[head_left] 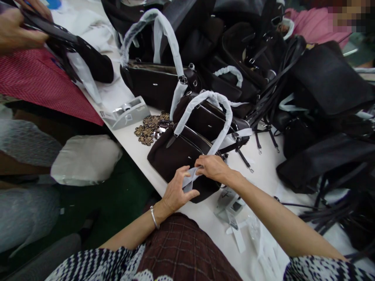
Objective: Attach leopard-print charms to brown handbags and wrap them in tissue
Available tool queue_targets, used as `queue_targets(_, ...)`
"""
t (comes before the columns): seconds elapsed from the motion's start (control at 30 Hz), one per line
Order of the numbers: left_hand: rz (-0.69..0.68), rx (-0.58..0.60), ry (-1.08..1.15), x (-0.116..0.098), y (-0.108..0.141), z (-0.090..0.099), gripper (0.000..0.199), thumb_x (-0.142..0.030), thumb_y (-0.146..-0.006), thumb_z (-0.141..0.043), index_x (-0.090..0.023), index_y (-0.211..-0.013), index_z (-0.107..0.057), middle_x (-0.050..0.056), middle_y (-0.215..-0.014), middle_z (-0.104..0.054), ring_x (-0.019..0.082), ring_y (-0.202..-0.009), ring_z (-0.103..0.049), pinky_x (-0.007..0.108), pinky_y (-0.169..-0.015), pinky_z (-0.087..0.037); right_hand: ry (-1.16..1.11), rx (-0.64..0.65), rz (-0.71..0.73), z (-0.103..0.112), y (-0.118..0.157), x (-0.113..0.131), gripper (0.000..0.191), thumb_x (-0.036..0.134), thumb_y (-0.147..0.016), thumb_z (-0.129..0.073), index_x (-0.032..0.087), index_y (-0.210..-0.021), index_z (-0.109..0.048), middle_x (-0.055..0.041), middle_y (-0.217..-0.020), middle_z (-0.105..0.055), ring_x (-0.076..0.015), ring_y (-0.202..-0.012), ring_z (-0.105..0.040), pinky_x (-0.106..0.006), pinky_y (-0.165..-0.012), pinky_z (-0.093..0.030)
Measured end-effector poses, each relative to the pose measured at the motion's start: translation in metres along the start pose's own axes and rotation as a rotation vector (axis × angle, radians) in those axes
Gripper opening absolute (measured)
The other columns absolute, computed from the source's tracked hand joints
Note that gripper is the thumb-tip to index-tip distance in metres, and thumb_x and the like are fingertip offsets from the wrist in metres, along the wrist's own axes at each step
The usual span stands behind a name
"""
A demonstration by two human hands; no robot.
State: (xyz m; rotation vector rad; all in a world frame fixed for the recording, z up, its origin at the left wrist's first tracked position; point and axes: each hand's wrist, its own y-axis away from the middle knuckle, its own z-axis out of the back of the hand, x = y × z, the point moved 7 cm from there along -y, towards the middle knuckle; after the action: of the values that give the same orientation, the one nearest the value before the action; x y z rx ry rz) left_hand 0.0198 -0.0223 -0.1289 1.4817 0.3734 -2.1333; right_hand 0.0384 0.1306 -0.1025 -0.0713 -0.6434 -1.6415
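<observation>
On a white table [137, 144] crowded with a pile of black bags [263, 58], a dark brown handbag [178, 154] lies at the near edge. The left hand [175, 191] and right hand [212, 168] pinch the end of the white wrapping [205, 113] on its handle. A tape dispenser [125, 113] and leopard-print tags [150, 128] sit just beyond; dark green floor [123, 195] shows below.

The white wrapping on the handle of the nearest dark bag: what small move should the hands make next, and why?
Probably pull the loose end snug and press it flat at the handle's base. The right hand pinches the white wrapping where the handle meets the dark bag, and the left hand holds a loose tail of it, not yet laid down. The rest of the handle looks covered.
</observation>
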Motion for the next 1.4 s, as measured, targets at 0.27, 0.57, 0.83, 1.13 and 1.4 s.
queue_targets(0.27,0.084,-0.005,-0.111,0.013,-0.018,-0.009,0.008,-0.028,-0.087,-0.059,-0.022,-0.086,-0.054,0.004,-0.114,-0.059,0.019,-0.102,-0.057,0.033,-0.097,-0.042,-0.118,-0.054,0.021,0.001,0.005,-0.003,0.009,0.023,-0.081,-0.067,0.022,-0.089,-0.071,-0.0017,-0.089,-0.069,-0.0161,-0.079,-0.062,-0.025,-0.069,-0.038)
queue_targets(0.57,0.311,-0.075,-0.049,0.017,-0.028,0.007,0.025,-0.039,-0.083,-0.061,-0.022,-0.069,-0.049,-0.003,-0.067,-0.052,0.015,-0.065,-0.046,0.027,-0.066,-0.033,-0.319,-0.149,-0.014,0.005,0.019,-0.014,0.003,0.021,-0.082,-0.065,0.021,-0.082,-0.062,0.0054,-0.066,-0.058,-0.0103,-0.061,-0.051,-0.022,-0.062,-0.031)
queue_targets(0.83,0.315,0.006,0.119,0.021,-0.042,0.003,0.038,-0.033,-0.077,-0.066,-0.021,-0.113,-0.06,-0.001,-0.08,-0.066,0.017,-0.074,-0.06,0.027,-0.072,-0.041,-0.529,-0.246,-0.169,-0.008,0.014,-0.035,0.006,0.016,-0.074,-0.063,0.019,-0.073,-0.059,0.0046,-0.068,-0.062,-0.0102,-0.063,-0.053,-0.022,-0.059,-0.033)
queue_targets(1.13,0.429,0.114,0.227,0.031,-0.044,-0.016,0.033,-0.039,-0.065,-0.077,-0.017,-0.087,-0.065,0.0,-0.077,-0.066,0.017,-0.072,-0.06,0.026,-0.066,-0.043,-0.572,-0.221,-0.312,-0.012,0.012,-0.044,0.017,0.01,-0.073,-0.061,0.02,-0.087,-0.064,0.0035,-0.072,-0.066,-0.0107,-0.064,-0.057,-0.021,-0.059,-0.038)
queue_targets(1.4,0.531,0.109,0.509,0.037,-0.04,-0.029,0.04,-0.041,-0.059,-0.081,-0.018,-0.072,-0.051,-0.006,-0.058,-0.056,0.008,-0.051,-0.047,0.019,-0.052,-0.034,-0.5,-0.292,-0.416,-0.001,0.016,-0.035,0.03,0.002,-0.068,-0.057,0.021,-0.088,-0.067,-0.001,-0.089,-0.072,-0.0157,-0.083,-0.063,-0.024,-0.072,-0.045)
